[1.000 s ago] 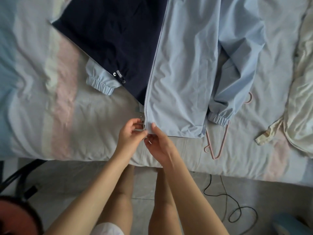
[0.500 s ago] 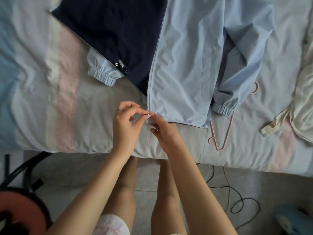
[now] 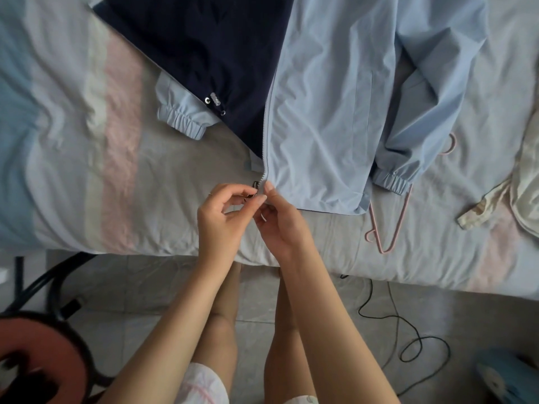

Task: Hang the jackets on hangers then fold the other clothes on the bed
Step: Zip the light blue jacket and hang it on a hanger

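Zipper pull (image 3: pixel 255 186) newly visible by left hand (image 3: pixel 221 217); striped bed (image 3: pixel 116 141), perhaps tiles (image 3: pixel 151 287).

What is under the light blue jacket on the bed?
A pink hanger: parts of it stick out on both sides of the sleeve cuff. The rest is covered by the jacket.
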